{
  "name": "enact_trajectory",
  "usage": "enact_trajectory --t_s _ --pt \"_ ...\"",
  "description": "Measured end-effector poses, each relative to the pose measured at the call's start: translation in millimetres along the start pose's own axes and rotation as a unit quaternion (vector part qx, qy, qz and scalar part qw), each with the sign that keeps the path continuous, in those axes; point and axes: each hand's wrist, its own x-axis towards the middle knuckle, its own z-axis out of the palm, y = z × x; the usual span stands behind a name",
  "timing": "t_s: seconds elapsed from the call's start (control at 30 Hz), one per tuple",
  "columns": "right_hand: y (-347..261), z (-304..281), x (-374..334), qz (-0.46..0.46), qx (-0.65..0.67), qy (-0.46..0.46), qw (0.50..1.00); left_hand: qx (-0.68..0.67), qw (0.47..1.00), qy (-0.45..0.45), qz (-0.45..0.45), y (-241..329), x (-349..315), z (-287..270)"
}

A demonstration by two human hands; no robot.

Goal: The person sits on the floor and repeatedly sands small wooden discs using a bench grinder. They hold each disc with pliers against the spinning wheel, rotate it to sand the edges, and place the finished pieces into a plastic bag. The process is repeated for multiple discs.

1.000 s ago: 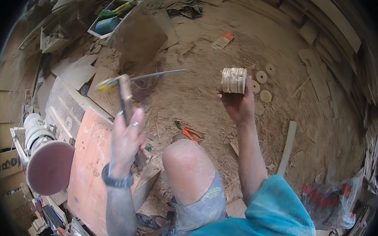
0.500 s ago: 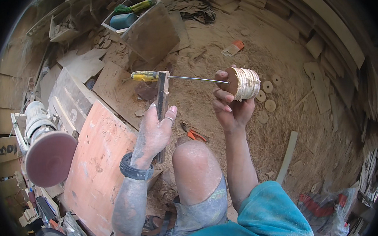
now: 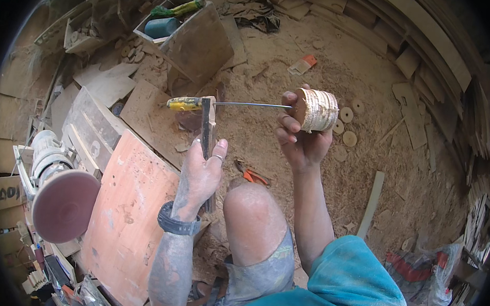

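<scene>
My left hand (image 3: 200, 178) is closed around an upright dark-edged wooden bar (image 3: 208, 127). A screwdriver with a yellow handle (image 3: 185, 104) passes through the bar's upper end, its handle on the left side. Its long thin metal shaft (image 3: 251, 104) runs right to a round stack of wooden discs (image 3: 320, 110) with ragged, splintered edges. From below and behind, my right hand (image 3: 309, 149) grips this stack, fingers wrapped along its left face. The shaft's tip meets that face near its middle; whether it enters cannot be made out.
At left, a reddish sanding disc (image 3: 65, 206) on a motor stands beside a pinkish board (image 3: 133, 213). Orange-handled pliers (image 3: 253, 176) and several small wooden discs (image 3: 347, 114) lie on the sawdust-covered floor. A wooden box (image 3: 198, 47) stands farther off. Stacked boards (image 3: 429, 35) line the right.
My left hand's wooden bar and the screwdriver have shifted slightly left at the top. The disc stack has turned a little in my right hand.
</scene>
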Motion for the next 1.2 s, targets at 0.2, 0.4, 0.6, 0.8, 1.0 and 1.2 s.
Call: enact_trajectory --t_s 0.2,0.4,0.6,0.8,1.0,1.2 --pt "3.4 -0.1 2.7 -0.009 -0.032 0.002 0.999 0.076 0.997 0.022 0.005 -1.9 3.0 1.0" --pt "3.5 -7.2 6.1 0.0 -0.025 -0.016 1.0 -0.035 0.998 -0.012 -0.043 1.8 -2.2 1.0" --pt "8.5 -13.3 7.4 0.022 -0.057 -0.013 0.998 0.043 0.999 0.012 0.007 -0.2 4.1 4.2" --pt "33.8 -3.5 20.6 -0.063 -0.367 0.167 0.913 -0.09 0.993 -0.026 -0.066 2.2 2.0 5.1" --pt "63.9 3.5 21.8 -0.105 -0.621 0.161 0.76 -0.09 0.989 0.027 -0.112 -9.0 12.8 6.1" --pt "-4.7 -21.8 0.4 0.202 -0.696 0.182 0.665 -0.133 0.983 0.035 -0.122 -10.3 30.6 -21.1"
